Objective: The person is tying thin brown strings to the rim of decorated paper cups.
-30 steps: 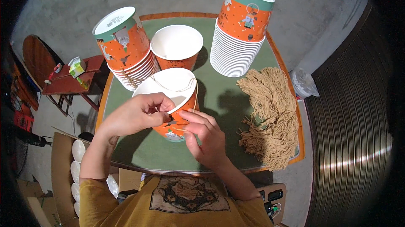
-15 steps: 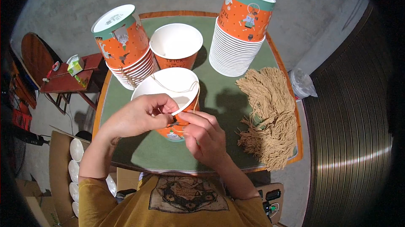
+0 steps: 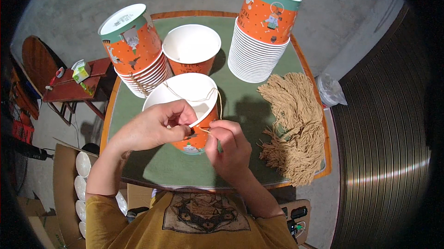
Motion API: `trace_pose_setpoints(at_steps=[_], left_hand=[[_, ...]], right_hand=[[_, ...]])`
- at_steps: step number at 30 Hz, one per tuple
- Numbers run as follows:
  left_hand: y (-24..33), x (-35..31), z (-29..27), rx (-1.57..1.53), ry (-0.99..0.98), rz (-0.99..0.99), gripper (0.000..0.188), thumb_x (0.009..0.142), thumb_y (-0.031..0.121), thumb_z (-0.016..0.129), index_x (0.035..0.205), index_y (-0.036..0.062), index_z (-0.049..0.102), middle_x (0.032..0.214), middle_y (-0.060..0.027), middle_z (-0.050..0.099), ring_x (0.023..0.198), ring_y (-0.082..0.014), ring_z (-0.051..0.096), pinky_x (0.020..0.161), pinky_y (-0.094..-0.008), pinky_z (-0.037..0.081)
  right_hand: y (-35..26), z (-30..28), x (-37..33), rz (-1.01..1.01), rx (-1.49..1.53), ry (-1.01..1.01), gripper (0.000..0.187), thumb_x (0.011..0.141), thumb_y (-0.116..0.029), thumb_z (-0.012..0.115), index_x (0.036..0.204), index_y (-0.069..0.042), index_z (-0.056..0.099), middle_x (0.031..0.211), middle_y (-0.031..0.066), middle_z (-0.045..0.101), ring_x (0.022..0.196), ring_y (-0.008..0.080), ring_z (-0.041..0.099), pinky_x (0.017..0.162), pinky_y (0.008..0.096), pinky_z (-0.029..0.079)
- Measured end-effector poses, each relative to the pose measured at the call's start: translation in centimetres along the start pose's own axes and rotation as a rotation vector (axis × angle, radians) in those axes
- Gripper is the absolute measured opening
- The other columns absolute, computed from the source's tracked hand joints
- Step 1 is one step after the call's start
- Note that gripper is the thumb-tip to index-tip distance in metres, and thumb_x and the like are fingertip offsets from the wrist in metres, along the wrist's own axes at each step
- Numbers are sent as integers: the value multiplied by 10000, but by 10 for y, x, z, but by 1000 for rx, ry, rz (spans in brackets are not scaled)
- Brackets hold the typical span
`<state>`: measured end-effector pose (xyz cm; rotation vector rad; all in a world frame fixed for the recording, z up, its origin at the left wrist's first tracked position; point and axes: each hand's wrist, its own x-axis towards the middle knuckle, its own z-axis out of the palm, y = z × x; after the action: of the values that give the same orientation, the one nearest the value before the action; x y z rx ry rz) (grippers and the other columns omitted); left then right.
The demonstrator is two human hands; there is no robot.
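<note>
An orange paper bucket with a white inside (image 3: 179,82) stands upright on the green table top, close to me. My left hand (image 3: 162,121) pinches its near rim, fingers inside and thumb outside. A thin tan cord (image 3: 221,103) runs from inside the bucket over its right side to the outer wall near the rim. There my right hand (image 3: 227,146) pinches the cord between thumb and fingers, just off the wall. Behind it stands a second upright bucket (image 3: 192,47). A heap of tan cords (image 3: 296,124) lies to the right of my right hand.
Upside-down bucket stacks stand at the back left (image 3: 134,45) and back right (image 3: 266,31) of the table (image 3: 138,165). A cardboard box (image 3: 64,175) holding white tubs sits on the floor at left. Beyond it is a red bench (image 3: 69,91) with a tissue pack.
My right hand has drawn slightly away from the bucket wall, and the cord now shows stretched between wall and fingers. My left hand stays on the rim.
</note>
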<state>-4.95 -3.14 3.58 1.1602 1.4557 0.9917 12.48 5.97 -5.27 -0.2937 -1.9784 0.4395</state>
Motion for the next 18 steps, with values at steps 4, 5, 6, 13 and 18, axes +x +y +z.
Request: trace_pose_setpoints(at_steps=[4,5,6,13,18], left_hand=[[1,0,1,14,19,18,162,802,-27,574,950,35,551,848,47,516,793,-41,482,734,-201,428],[2,0,1,26,23,2,166,799,-31,576,946,40,548,845,48,512,790,-41,478,728,-200,424],[3,0,1,26,23,2,166,799,-31,576,946,40,548,845,48,512,790,-41,478,728,-200,424],[5,1,3,15,18,-6,168,798,-23,598,940,50,545,839,51,501,779,-37,472,707,-193,409],[-3,3,1,13,3,20,195,801,-30,589,975,50,555,868,48,500,802,-38,470,715,-199,412]], right_hand=[[-1,-2,2,-20,-9,11,314,717,9,679,955,-87,498,1000,82,579,787,276,638,625,359,544],[-2,-2,2,-21,-6,3,316,718,7,681,958,-87,498,1001,81,579,784,274,639,626,359,544],[-2,-2,2,-20,-6,3,316,718,7,681,958,-87,498,1001,81,579,784,274,639,626,359,544],[0,-1,1,-21,-4,13,319,719,0,684,969,-86,507,999,82,580,770,271,641,626,364,545],[0,-2,0,-15,42,29,295,728,-6,683,957,-85,515,955,80,587,750,269,638,617,368,539]])
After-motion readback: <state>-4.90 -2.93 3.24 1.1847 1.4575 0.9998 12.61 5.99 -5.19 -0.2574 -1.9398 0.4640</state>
